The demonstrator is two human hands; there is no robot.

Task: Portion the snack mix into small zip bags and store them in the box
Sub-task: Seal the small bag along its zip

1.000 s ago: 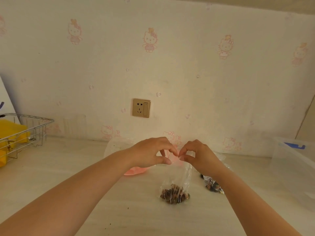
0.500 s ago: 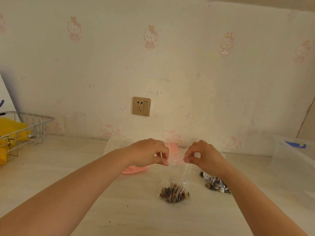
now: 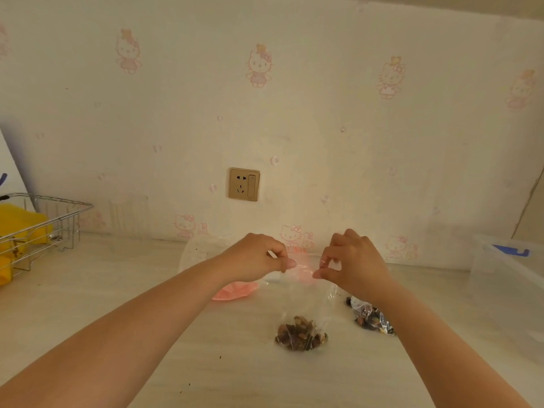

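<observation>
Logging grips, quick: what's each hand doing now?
Left hand: pinches the zip bag top.
Right hand: pinches the same bag top.

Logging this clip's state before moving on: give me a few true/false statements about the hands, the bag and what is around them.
1. Both hands pinch the top edge of the zip bag. True: left hand and right hand each hold it at the seal.
2. The bag is empty. False: snack mix sits in its bottom.
3. A second filled bag lies on the counter by the right forearm. True.
4. The wire rack is at the right edge. False: it is at the left; the clear box is at the right.
5. The held bag is in the box. False: it is over the counter.
</observation>
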